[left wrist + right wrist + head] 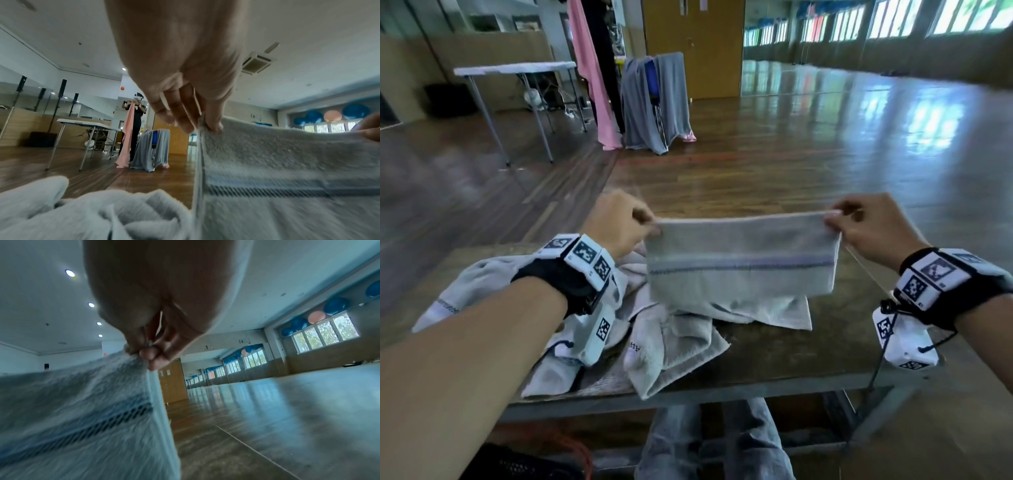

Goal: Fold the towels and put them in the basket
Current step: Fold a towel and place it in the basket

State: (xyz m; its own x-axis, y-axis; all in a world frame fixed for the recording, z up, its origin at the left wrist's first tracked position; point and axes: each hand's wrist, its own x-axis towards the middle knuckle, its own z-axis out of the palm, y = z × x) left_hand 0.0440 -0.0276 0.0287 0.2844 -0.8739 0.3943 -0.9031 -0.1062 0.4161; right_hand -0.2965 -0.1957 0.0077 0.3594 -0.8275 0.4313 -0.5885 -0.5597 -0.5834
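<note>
Table [808,346] first, since it's the biggest thing: dark worn top w/ a metal frame, and a loose pile of pale towels [671,342] is heaped on the left half, some hanging over the near edge. No basket visible in any view, so can't say where it sits. Held up above the pile is 1 striped towel [739,260], stretched flat btwn both hands, looks already doubled over, w/ a thin blue-grey stripe running across it; its bottom edge hangs just above the heap. Left hand [616,222] pinches the top left corner btwn thumb and curled fingers [180,113], and right hand [873,222] pinches the top right corner the same way, fingertips [150,353] bunched tight on the hem. Handling-wise it's prob light, soft terry, totally floppy, so it'll sag in the middle unless kept taut. Not slippery, nothing fragile. IMO the corners are the right place to grab, 2 layers together, or the fold drifts apart on the next fold.
</note>
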